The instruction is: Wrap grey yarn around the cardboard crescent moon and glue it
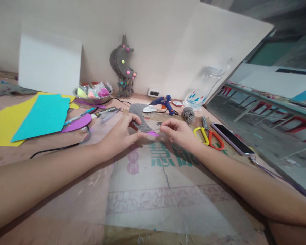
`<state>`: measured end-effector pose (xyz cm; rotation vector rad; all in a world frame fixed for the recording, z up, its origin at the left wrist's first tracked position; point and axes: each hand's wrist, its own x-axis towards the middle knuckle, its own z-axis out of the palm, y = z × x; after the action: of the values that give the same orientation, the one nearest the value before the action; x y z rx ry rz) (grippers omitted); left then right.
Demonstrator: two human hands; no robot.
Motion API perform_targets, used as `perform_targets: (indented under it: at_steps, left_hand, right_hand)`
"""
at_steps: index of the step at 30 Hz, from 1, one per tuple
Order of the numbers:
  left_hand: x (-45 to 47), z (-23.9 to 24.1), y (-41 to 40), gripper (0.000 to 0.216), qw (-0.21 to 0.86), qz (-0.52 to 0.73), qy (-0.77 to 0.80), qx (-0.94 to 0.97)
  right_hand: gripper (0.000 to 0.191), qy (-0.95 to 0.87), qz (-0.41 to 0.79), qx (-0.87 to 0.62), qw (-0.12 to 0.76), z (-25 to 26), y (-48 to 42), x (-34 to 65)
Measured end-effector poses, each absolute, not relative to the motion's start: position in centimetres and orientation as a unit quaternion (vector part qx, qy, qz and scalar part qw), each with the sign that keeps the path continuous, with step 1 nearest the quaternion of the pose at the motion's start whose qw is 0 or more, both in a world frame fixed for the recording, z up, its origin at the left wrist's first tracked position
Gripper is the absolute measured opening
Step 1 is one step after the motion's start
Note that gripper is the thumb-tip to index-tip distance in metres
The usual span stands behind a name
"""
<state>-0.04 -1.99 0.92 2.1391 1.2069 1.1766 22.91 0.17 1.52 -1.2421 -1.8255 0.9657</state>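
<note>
Head view: wrapped yarn on my gray crescent could slacken or slip off its narrow tip, I judge, if I pull unevenly on the thin strand or ease my pinch. The blue glue gun lies just behind, so a careless lift might knock it; whether it is hot, I cannot tell. My left hand grips the crescent's near edge, thumb stretched low toward the tip, fingers curled above. My right hand faces it, thumb and fingertips nearly together, seemingly pinching the strand. Both forearms angle inward over the plastic sheet, wrists low.
</note>
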Motion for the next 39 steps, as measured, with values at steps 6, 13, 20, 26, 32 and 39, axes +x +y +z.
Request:
perform_targets:
  at_steps: [6, 13, 20, 26, 32, 39]
  left_hand:
    - [-0.1, 0.9, -1.9, 0.021, 0.191, 0.413, 0.434, 0.778]
    - [0.0, 1.0, -2.0, 0.021, 0.19, 0.414, 0.433, 0.778]
    - [-0.1, 0.7, -1.7, 0.024, 0.24, 0.444, 0.444, 0.74]
    - [0.2, 1.0, -2.1, 0.024, 0.24, 0.44, 0.442, 0.744]
    - [0.3, 1.5, -2.4, 0.023, 0.228, 0.436, 0.439, 0.752]
    - [0.4, 1.3, -2.6, 0.025, 0.214, 0.438, 0.438, 0.756]
  right_hand:
    - [0.021, -0.696, 0.429, -0.427, 0.386, 1.8, -0.4, 22.6]
    - [0.024, -0.742, 0.292, -0.486, 0.358, 2.3, -0.4, 22.8]
    - [0.024, -0.754, 0.296, -0.49, 0.321, 2.4, -0.7, 22.5]
    - [0.026, -0.73, 0.339, -0.5, 0.32, 1.7, -0.2, 22.5]
    - [0.029, -0.713, 0.395, -0.483, 0.32, 1.0, 0.1, 22.7]
    - [0.028, -0.709, 0.4, -0.478, 0.329, 0.9, 0.1, 22.8]
